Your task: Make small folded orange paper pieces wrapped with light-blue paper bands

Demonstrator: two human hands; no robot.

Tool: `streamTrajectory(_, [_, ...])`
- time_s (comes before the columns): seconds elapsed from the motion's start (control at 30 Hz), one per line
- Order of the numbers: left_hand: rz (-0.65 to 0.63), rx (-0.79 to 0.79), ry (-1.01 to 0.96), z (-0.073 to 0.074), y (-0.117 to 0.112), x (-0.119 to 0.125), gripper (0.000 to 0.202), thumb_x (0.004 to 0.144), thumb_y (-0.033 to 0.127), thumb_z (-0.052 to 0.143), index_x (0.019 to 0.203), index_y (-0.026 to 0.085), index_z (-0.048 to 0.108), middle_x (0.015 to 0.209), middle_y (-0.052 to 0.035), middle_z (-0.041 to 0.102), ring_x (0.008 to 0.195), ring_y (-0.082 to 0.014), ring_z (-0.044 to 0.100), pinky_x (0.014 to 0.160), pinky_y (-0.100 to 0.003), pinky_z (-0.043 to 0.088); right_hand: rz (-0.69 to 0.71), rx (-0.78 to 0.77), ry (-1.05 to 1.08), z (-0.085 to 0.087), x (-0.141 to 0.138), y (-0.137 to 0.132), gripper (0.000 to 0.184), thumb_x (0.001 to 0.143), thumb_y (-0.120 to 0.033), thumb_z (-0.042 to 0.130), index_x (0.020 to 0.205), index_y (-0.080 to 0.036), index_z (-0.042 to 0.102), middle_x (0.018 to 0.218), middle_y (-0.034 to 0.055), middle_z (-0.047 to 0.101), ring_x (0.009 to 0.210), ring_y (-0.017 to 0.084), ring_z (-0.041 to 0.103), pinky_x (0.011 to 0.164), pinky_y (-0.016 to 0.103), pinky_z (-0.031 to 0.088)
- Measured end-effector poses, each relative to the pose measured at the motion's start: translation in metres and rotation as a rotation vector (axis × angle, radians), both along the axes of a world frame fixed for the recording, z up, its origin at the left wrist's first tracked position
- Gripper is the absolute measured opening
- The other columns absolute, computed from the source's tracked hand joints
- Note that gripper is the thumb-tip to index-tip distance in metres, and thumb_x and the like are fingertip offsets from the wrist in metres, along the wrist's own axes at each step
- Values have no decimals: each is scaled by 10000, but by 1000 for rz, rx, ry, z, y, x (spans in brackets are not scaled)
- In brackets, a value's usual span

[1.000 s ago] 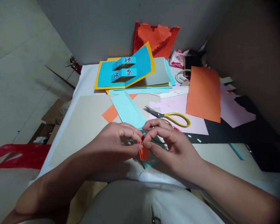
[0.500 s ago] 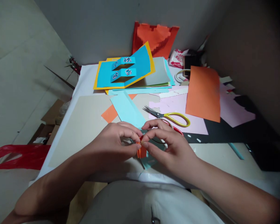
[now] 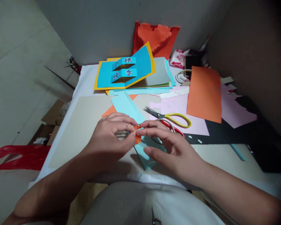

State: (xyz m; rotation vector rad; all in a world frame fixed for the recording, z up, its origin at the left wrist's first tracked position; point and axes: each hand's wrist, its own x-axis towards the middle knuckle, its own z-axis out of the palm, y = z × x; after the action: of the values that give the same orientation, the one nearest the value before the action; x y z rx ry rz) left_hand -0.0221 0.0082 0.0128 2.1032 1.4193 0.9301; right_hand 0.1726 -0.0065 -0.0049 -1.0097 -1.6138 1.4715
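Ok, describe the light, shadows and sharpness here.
Head view: uneven light, the upper right corner sunk in black; head view: shadow on the beige board below the left hand; head view: scissors fairly sharp, the orange piece too covered to judge.

Over the table [image 3: 86,79], a paper piece [image 3: 138,139] sits between the left hand [image 3: 112,132] and right hand [image 3: 170,140], above a paper strip [image 3: 126,106]. Scissors [image 3: 161,115] lie right of the strip. Farther off, a pop-up card [image 3: 140,66] rests on stacked sheets [image 3: 159,73]; another card [image 3: 154,39] stands behind, by the far wall [image 3: 96,31]. A bag [image 3: 32,156] is at near left.
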Motion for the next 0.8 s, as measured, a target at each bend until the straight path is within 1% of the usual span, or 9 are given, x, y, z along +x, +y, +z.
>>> streamTrajectory(0.07, [20,91,25,-1,1,0,113,752,151,652,691,211,726,845,-11,760,872,-181,686,923,-376,527,27,7,15,0,1,-1,362,820,-186,680,1169,-285,686,1333,77,537,1353,221,458,1140,422,372])
streamTrajectory(0.17, [46,166,59,-1,0,0,132,768,144,634,692,207,722,843,-27,757,907,-220,676,987,-492,495,82,28,13,1,3,-3,488,820,-158,680,1270,-338,628,1402,46,497,1379,208,435,1152,400,369])
streamTrajectory(0.23, [51,194,82,0,-2,-1,150,782,133,615,705,200,725,855,-44,755,960,-252,664,977,-532,495,121,41,2,1,5,-3,543,818,-152,684,1315,-351,589,1433,33,479,1407,196,401,1168,382,351])
streamTrajectory(0.3, [54,216,100,0,-2,0,156,786,124,610,707,193,726,855,-55,754,999,-278,653,956,-551,502,141,39,-6,1,7,-4,566,817,-163,691,1341,-337,565,1451,34,465,1436,185,359,1175,359,342])
streamTrajectory(0.37, [62,223,106,0,-3,0,156,780,112,612,702,189,724,849,-57,753,1023,-290,643,939,-550,510,139,22,-10,1,8,-5,564,821,-179,689,1353,-312,555,1472,44,442,1451,180,337,1176,343,343])
streamTrajectory(0.47, [58,234,92,-1,-1,1,149,763,93,628,686,182,720,839,-54,748,1004,-276,643,940,-517,517,126,0,-18,0,7,-5,560,819,-200,694,1354,-286,555,1502,53,410,1468,180,307,1180,341,336])
streamTrajectory(0.6, [12,255,44,-1,0,1,142,744,65,644,685,167,723,821,-53,738,923,-226,649,944,-448,524,103,-10,-40,0,6,-4,556,817,-227,704,1351,-284,560,1519,58,392,1472,186,294,1196,372,307])
streamTrajectory(0.73, [9,229,21,0,-1,1,149,734,49,645,692,168,724,825,-48,728,894,-205,647,970,-449,510,71,-2,-66,0,6,-4,541,818,-242,710,1339,-285,572,1522,64,382,1468,204,301,1191,414,312])
streamTrajectory(0.8, [6,216,2,0,-1,1,150,729,46,648,691,173,718,826,-41,721,875,-190,647,976,-437,508,40,36,-71,-1,5,-4,502,830,-246,701,1318,-278,588,1512,73,396,1459,213,316,1178,428,331])
